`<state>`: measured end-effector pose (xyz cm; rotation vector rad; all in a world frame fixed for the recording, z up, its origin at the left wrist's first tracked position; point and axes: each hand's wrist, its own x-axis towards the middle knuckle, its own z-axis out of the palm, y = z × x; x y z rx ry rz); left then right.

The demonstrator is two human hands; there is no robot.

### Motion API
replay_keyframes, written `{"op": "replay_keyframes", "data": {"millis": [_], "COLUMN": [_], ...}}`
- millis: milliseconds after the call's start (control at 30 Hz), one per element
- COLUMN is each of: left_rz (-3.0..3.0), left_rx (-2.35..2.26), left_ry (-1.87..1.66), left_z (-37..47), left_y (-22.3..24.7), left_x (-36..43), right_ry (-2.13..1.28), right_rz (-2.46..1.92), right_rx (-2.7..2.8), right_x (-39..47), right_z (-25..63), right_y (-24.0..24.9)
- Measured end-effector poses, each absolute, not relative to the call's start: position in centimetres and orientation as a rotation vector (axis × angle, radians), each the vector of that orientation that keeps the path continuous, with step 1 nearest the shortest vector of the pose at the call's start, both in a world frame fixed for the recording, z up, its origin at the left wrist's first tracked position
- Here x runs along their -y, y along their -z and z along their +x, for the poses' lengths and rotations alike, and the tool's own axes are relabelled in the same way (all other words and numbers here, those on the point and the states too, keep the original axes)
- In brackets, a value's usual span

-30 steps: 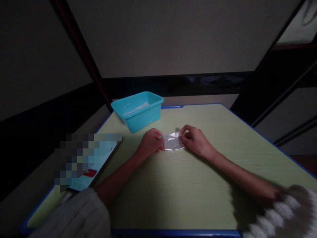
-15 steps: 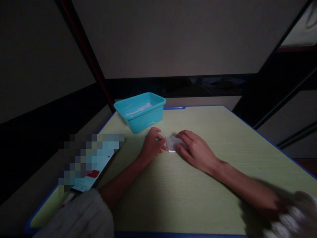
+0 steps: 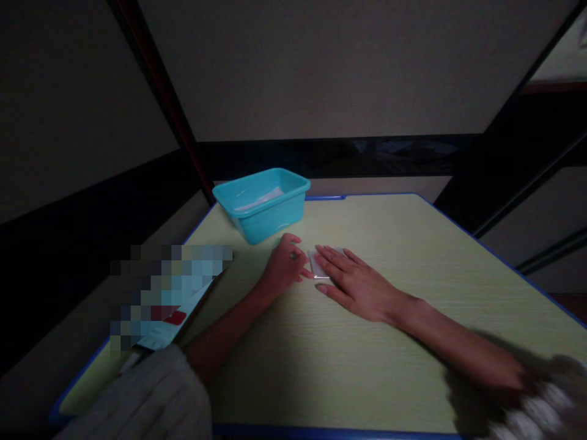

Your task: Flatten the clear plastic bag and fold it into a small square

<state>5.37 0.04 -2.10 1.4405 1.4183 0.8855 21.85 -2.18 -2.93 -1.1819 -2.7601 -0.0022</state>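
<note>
A small clear plastic packet (image 3: pixel 320 269) lies flat on the pale wood-grain table (image 3: pixel 389 379). My right hand (image 3: pixel 355 282) rests over it with fingers stretched out flat, covering much of the packet; its thumb is apart on the near side. At the packet's left edge is my left hand (image 3: pixel 288 266), its fingers curled and its thumb and forefinger close to the edge. Whether those fingertips pinch the packet is too small to tell.
Behind my left hand stands a turquoise basket (image 3: pixel 275 221) with something white inside. A tablet-like device (image 3: pixel 172 330), partly pixelated, lies at the table's left edge. A wall rises behind the table.
My right hand has gone from bent fingers at the packet to fingers spread flat over it. My left hand has kept its pose beside the packet.
</note>
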Motion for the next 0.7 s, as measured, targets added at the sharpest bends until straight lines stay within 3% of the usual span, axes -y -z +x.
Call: {"op": "replay_keyframes", "data": {"millis": [467, 600, 700], "left_rz": [1.513, 1.908, 2.391], "left_rx": [-1.399, -1.507, -1.414], "left_ry": [-0.853, -1.036, -0.985], "left_z": [5.0, 4.9, 5.1], "left_y": [2.1, 2.4, 2.5], "left_x": [0.4, 0.8, 1.6], "right_ry": [-0.074, -0.036, -0.004], "right_rz": [-1.198, -1.196, -1.188], "right_rx": [2.814, 2.788, 2.748], "right_x": [1.9, 2.1, 2.3], "right_z": [21.8, 21.8, 22.1], "right_y": [2.7, 2.5, 2.6]}}
